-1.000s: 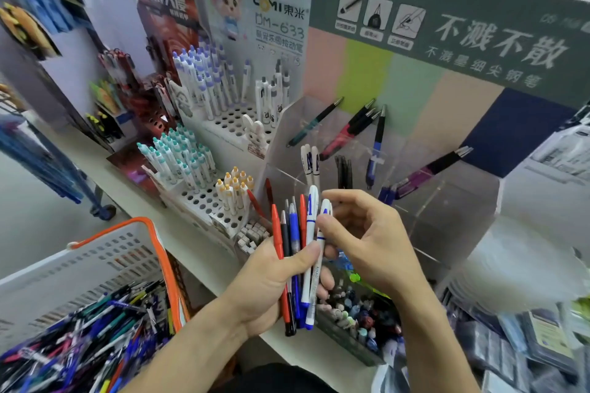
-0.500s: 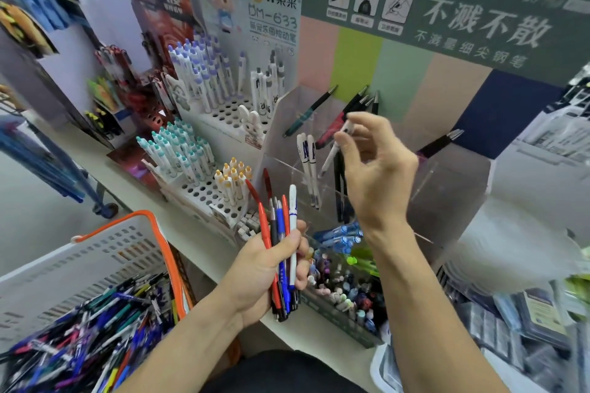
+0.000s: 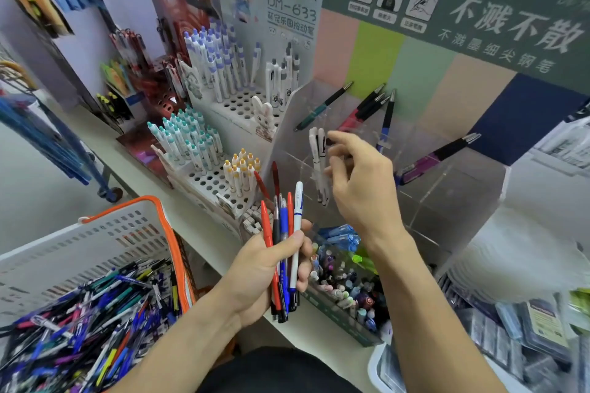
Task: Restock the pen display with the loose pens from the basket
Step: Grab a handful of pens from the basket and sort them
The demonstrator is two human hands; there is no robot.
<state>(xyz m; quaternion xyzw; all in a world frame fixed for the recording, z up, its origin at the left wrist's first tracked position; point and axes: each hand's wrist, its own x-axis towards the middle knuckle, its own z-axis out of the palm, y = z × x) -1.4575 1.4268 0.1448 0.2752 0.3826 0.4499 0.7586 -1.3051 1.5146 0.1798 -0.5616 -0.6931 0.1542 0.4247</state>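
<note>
Six or so loose pens (image 3: 284, 252), red, black, blue and one white-barrelled, stand fanned in the left hand (image 3: 265, 277), fingers and thumb wrapped round the lower barrels, tips down. Stock source: white basket with orange rim (image 3: 95, 233) at lower left, holding a deep tangle of mixed pens (image 3: 83, 329).

Destination: clear acrylic pen display (image 3: 447, 188) on the shelf, its compartments sparsely filled; two white pens (image 3: 317, 166) stand in a front cell, dark-capped ones (image 3: 367, 105) lean behind.

Right hand (image 3: 360, 182): raised at the display front, fingers loosely curled beside the white pens. Whether it pinches one or has let go cannot be told; the fingertips are turned away.

Handling, judged: light, rigid plastic barrels, smooth and prone to slip from a bundle. Best taken singly, pinched at mid-barrel or upper end, and lowered tip-first into a cell. Acrylic walls look thin; avoid knocking.
</note>
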